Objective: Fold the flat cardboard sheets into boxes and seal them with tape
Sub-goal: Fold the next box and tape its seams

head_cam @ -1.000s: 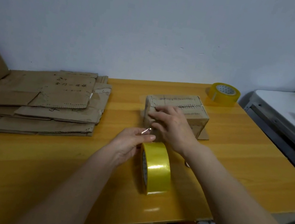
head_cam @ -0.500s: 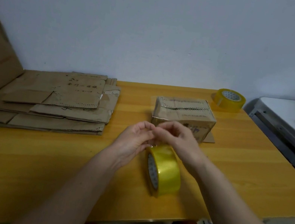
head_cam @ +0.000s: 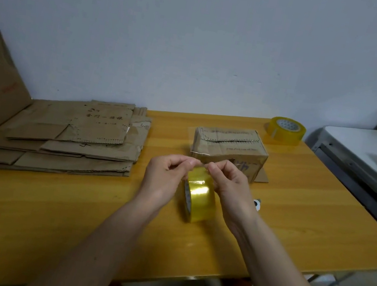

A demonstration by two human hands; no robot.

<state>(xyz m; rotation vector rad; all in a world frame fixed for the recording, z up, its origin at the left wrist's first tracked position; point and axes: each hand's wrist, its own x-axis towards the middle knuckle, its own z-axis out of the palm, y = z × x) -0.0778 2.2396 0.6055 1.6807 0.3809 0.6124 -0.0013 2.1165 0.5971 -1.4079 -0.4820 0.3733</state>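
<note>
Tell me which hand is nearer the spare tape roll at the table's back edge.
Right. The right hand is on the side toward the spare tape roll, though well short of it. The left hand sits farther off, beyond the standing tape roll that both hands pinch at.

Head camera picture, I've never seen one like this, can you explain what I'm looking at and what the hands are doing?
The camera sits on a person's head, looking forward and down, so the two bare arms are the wearer's own. No machine is involved. The left hand and right hand both pinch at the top of a yellow tape roll standing on edge on the wooden table. Behind it sits a folded cardboard box with a clear tape strip running towards the hands. To the left lies a stack of flat cardboard sheets. A second tape roll lies flat at the far edge.
</note>
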